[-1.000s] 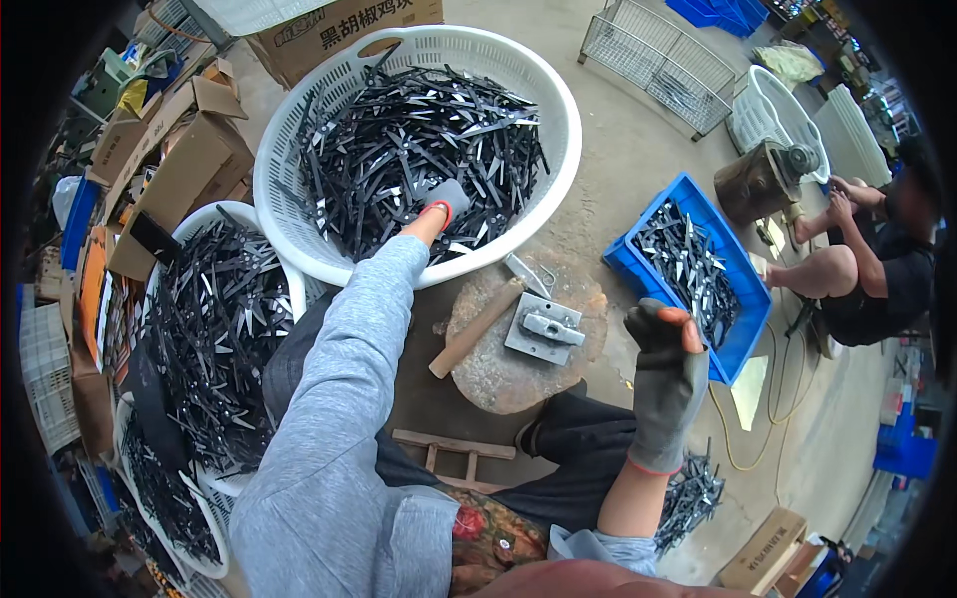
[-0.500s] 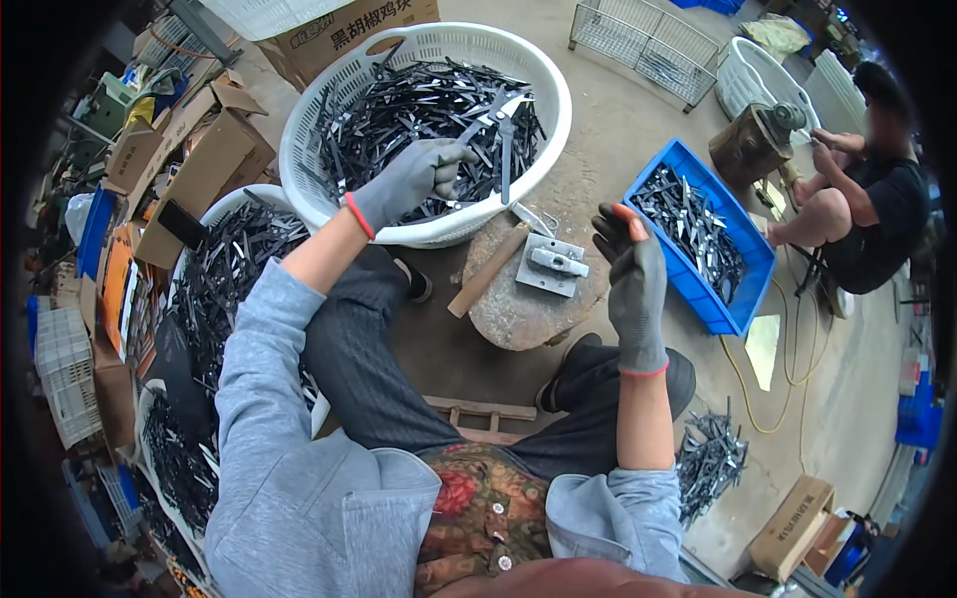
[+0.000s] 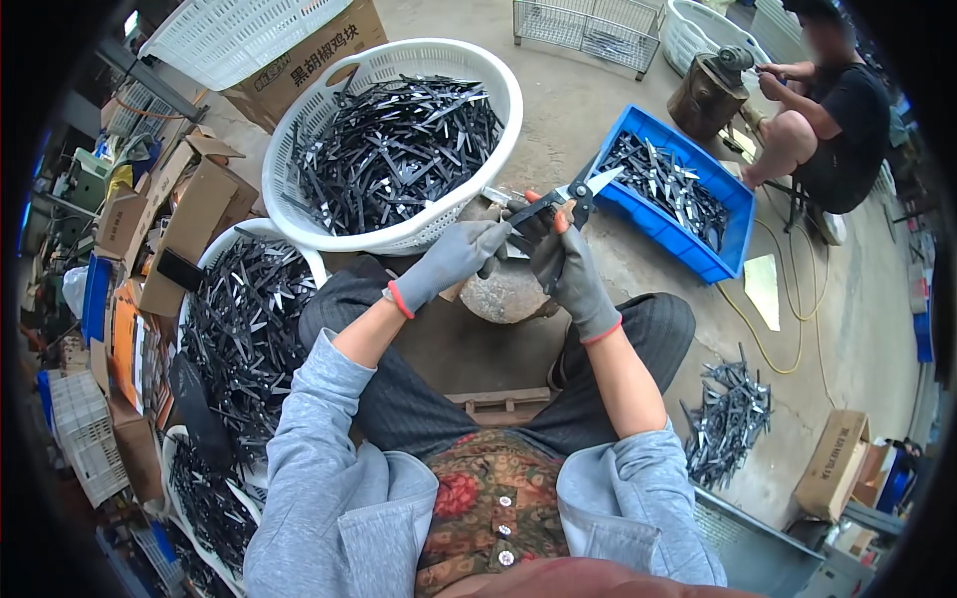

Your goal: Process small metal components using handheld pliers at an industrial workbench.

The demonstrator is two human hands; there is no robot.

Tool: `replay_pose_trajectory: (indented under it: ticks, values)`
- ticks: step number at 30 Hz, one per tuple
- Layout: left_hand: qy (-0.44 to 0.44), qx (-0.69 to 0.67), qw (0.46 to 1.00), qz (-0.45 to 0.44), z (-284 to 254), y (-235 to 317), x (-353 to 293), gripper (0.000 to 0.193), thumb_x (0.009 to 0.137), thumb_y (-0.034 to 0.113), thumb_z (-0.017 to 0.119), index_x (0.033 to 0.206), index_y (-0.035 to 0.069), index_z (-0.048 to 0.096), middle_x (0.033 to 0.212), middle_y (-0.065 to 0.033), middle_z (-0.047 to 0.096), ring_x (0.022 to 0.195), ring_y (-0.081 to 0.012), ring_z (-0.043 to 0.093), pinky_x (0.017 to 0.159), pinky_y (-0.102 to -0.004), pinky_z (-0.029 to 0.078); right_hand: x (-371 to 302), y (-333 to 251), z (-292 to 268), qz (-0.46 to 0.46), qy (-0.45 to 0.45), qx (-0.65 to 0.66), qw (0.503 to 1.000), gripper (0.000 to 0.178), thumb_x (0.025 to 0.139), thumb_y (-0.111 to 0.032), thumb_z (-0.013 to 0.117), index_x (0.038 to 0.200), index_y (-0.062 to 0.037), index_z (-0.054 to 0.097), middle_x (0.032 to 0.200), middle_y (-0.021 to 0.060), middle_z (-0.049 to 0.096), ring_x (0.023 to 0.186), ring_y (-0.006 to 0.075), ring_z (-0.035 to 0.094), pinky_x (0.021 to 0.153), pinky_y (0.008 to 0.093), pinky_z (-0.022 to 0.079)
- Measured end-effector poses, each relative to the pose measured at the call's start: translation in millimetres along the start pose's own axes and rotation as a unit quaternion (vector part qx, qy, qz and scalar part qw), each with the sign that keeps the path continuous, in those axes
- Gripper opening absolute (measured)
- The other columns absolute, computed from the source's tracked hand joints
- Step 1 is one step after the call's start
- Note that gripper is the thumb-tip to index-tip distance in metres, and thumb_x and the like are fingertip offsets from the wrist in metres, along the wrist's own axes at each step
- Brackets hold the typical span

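In front of me I hold a pair of scissors (image 3: 578,192) with black handles and a bright blade pointing up and to the right. My right hand (image 3: 578,274), in a grey glove with a bare-looking orange thumb tip, grips them near the pivot. The gloved fingers of my left hand (image 3: 454,261) close on the end of one black handle. Below both hands stands a stone-like stump (image 3: 503,299); the metal block on top is mostly covered by my hands. Just beyond my left hand is a white basket (image 3: 510,120) heaped with black scissor pieces.
Right of the stump lies a blue crate (image 3: 688,261) of bladed pieces. A loose pile of dark pieces (image 3: 733,414) is on the floor at right. Another filled basket (image 3: 314,261) stands by my left leg. A person (image 3: 842,110) sits working at the far right, near a yellow cord (image 3: 797,371).
My left hand has come down and right from above the basket, bringing the scissors over the stump. My right hand has moved left and closed on them. The view has shifted slightly.
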State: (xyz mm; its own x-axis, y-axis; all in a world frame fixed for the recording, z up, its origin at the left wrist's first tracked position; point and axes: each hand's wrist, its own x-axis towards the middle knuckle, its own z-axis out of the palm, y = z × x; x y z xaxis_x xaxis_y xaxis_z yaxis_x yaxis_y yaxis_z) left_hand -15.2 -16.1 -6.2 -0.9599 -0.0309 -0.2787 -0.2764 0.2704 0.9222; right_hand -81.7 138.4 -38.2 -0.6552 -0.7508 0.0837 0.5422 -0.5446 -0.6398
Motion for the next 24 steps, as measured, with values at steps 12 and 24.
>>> replay_pose_trajectory:
  ticks: [12,24]
  values:
    - [0.038,-0.176,0.983,0.022,32.1,-45.5,-4.1,0.046,0.093,0.039,0.039,0.071,0.001,0.052,0.061,-0.0047,0.05,0.043,-0.012,0.05,0.04,-0.024,0.038,-3.0,10.0,-6.8,-0.008,0.004,-0.059,0.998,0.036,0.089,-0.031,0.049,0.112,-0.0037,0.048,0.107,0.0128,0.055,0.103,0.0236,0.053,0.09,0.0391,0.041]
    - [0.046,-0.203,0.978,0.001,70.5,-54.9,-11.7,0.035,0.094,0.034,0.039,0.083,0.002,0.051,0.062,-0.0044,0.052,0.044,-0.013,0.049,0.042,-0.0261,0.042,6.1,38.1,-3.5,-0.059,0.205,-0.179,0.961,0.024,0.088,-0.026,0.054,0.077,-0.0048,0.055,0.061,0.0008,0.051,0.051,0.0097,0.05,0.05,0.0231,0.041]
